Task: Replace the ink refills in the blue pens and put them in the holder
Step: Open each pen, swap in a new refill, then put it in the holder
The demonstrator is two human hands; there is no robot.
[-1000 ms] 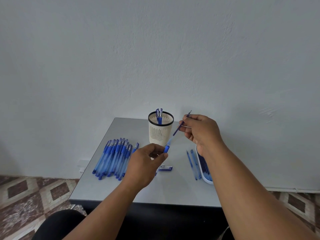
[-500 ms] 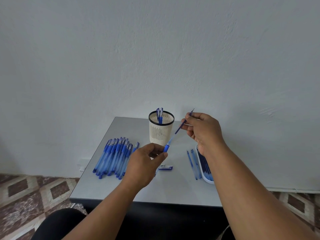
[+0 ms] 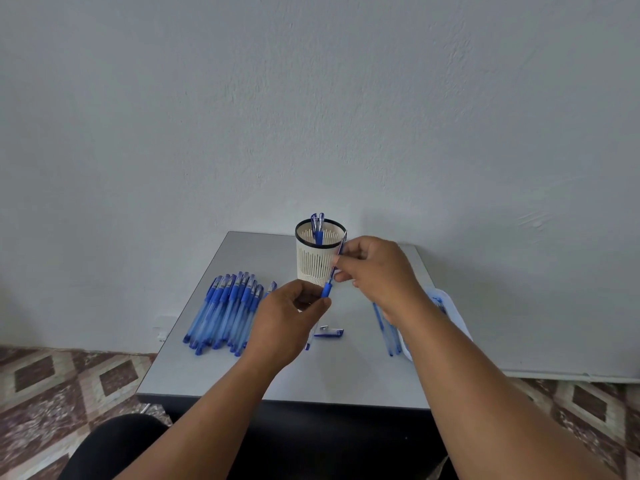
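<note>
Grey table (image 3: 214, 368) against pale wall (image 3: 311, 98); left hand (image 3: 287, 323) grips pen barrel (image 3: 326, 291), right hand (image 3: 377, 271) pinches refill (image 3: 341, 249).

Left hand (image 3: 287, 323), right hand (image 3: 377, 271): both pinching, raised.

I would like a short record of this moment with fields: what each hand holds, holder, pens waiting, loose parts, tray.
left hand: left hand grips the pen barrel by its blue grip end
right hand: right hand pinches the refill, which goes into the barrel
holder: holder stands upright at the back of the table, with pens in it
pens waiting: row of pens lies to the left
loose parts: cap lies on the table near the left hand
tray: white tray, right, partly hidden by the right arm; loose refills lie beside it
</note>
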